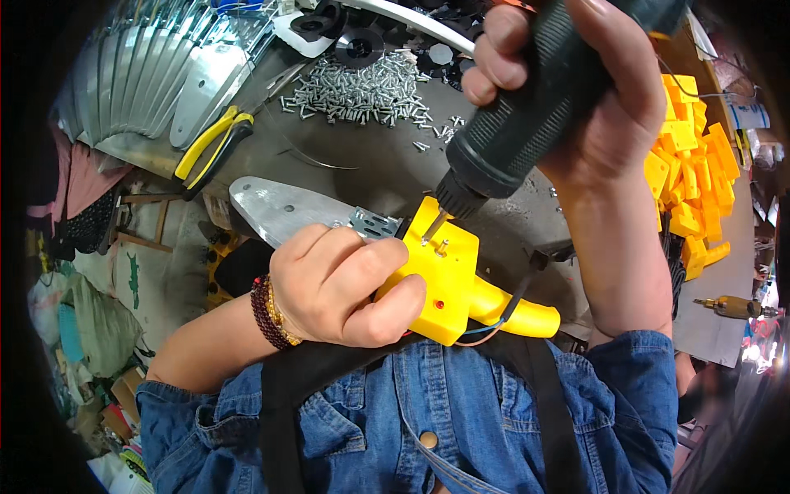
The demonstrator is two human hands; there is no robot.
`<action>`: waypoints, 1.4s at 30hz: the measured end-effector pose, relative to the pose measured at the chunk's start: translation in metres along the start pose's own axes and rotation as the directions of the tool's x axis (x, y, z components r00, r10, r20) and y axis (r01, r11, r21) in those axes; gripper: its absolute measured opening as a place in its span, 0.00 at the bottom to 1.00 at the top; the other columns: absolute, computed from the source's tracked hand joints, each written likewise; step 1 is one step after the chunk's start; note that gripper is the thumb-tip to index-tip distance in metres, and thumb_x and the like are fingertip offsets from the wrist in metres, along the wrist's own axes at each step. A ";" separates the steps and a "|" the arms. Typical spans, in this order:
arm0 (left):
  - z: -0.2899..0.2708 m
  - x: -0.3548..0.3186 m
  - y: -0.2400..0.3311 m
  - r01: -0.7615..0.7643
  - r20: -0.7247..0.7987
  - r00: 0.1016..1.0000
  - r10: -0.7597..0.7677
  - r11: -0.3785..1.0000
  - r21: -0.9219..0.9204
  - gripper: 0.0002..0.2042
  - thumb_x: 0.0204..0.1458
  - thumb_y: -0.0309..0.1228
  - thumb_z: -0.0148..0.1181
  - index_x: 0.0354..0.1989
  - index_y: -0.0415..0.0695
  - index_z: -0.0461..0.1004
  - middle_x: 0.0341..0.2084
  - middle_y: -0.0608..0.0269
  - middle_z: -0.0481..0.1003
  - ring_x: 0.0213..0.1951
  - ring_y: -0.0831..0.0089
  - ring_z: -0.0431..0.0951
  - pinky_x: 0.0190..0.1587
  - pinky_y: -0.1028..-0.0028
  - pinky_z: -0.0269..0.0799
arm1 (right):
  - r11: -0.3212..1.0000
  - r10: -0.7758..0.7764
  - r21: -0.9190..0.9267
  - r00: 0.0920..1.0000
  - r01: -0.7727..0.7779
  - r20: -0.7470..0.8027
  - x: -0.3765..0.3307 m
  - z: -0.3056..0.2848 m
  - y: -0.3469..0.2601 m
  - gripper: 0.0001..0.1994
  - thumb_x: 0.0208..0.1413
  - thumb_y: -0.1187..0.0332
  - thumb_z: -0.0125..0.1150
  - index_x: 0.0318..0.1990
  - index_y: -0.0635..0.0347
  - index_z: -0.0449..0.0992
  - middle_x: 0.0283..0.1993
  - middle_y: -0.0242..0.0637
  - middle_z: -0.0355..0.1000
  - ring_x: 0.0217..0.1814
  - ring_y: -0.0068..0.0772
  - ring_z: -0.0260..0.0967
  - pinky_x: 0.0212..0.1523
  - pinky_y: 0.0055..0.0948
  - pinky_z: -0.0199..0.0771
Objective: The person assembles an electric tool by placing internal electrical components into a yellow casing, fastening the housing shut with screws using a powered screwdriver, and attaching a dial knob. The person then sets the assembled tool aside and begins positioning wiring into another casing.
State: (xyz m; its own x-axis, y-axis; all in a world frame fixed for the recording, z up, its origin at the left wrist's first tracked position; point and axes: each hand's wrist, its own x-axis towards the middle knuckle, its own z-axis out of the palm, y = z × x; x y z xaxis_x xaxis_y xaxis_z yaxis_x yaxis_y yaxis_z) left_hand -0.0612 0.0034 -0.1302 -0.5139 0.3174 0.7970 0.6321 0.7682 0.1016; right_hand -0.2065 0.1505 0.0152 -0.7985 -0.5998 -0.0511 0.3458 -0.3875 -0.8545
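Bench is pretty cluttered: a heap of silver screws sits up around 12 o'clock, with yellow-handled pliers off at 10. Stack of metal blades at 11, pile of yellow plastic parts over at 3.

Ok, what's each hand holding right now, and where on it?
The left hand grips the yellow plastic housing around its body, near the metal blade. The right hand wraps the black ribbed grip of the powered screwdriver.
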 end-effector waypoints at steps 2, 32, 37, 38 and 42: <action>-0.002 -0.001 -0.001 -0.034 0.016 0.999 0.035 0.999 -0.034 0.22 0.40 0.29 0.66 0.45 0.49 0.65 0.36 0.57 0.75 0.24 0.69 0.72 0.25 0.72 0.64 | 0.999 0.050 0.005 0.997 -0.050 -0.050 0.011 -0.006 0.008 0.18 0.53 0.61 0.63 0.45 0.67 0.74 0.26 0.44 0.74 0.23 0.37 0.71 0.29 0.39 0.75; 0.019 0.018 0.031 0.059 0.186 0.978 -0.095 0.980 0.190 0.24 0.47 0.34 0.62 0.56 0.50 0.70 0.38 0.62 0.72 0.28 0.71 0.70 0.29 0.71 0.62 | 0.993 -0.099 0.107 0.147 -0.044 0.984 0.036 -0.075 -0.083 0.08 0.63 0.74 0.51 0.35 0.57 0.79 0.28 0.35 0.78 0.29 0.32 0.81 0.39 0.29 0.82; 0.015 0.012 0.030 0.058 0.449 0.879 -0.161 0.970 0.235 0.27 0.46 0.33 0.60 0.59 0.46 0.72 0.44 0.62 0.71 0.46 0.66 0.73 0.42 0.70 0.68 | 0.824 -0.337 -0.088 0.609 0.559 0.718 -0.048 -0.104 -0.045 0.26 0.44 0.51 0.77 0.44 0.54 0.71 0.33 0.27 0.73 0.26 0.20 0.73 0.33 0.21 0.71; 0.011 0.014 0.026 0.054 0.449 0.880 -0.157 0.971 0.233 0.27 0.46 0.33 0.60 0.59 0.46 0.72 0.44 0.62 0.71 0.46 0.66 0.73 0.42 0.70 0.68 | 0.802 -0.346 -0.127 0.627 0.584 0.698 -0.061 -0.118 -0.042 0.32 0.39 0.46 0.80 0.45 0.53 0.69 0.34 0.26 0.72 0.27 0.19 0.71 0.34 0.21 0.69; -0.023 0.033 -0.007 0.290 0.517 0.842 -0.153 0.937 -0.194 0.27 0.39 0.35 0.74 0.51 0.41 0.75 0.44 0.56 0.77 0.47 0.56 0.76 0.49 0.57 0.70 | 0.734 -0.400 -0.198 0.650 0.649 0.646 -0.106 -0.138 -0.037 0.33 0.40 0.46 0.80 0.48 0.52 0.68 0.39 0.29 0.72 0.32 0.24 0.72 0.39 0.27 0.70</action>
State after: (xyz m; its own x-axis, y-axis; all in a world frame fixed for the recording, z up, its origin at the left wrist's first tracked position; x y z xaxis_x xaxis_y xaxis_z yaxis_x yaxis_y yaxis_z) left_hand -0.0696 -0.0044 -0.0909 -0.8296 0.4372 0.3473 0.5560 0.7042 0.4415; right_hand -0.2032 0.3249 -0.0191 -0.3391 -0.6869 0.6428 -0.3623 -0.5352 -0.7630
